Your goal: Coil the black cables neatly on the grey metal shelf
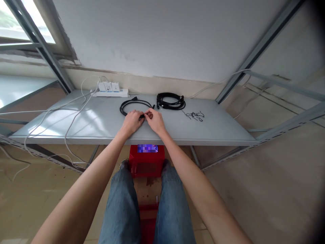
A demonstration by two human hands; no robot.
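Observation:
A loosely coiled black power cable [122, 106] lies on the grey metal shelf [101, 120], its plug pointing to the back. My left hand [133, 122] rests over the front of this coil, with its fingers closed on the cable. Right beside it, my right hand [155, 121] pinches thumb and forefinger together at the bundled part; what is between those fingertips is too small to make out. Behind and to the right sits a thicker black cable coil [170, 105]. Several short black ties [195, 116] lie in a loose heap further right.
A white power strip [111, 93] with white adapters plugged in stands along the wall. White cords [76, 118] hang over the shelf's left front edge. Metal uprights [236, 78] bound the shelf. Under it, a red box [147, 164] stands between my feet.

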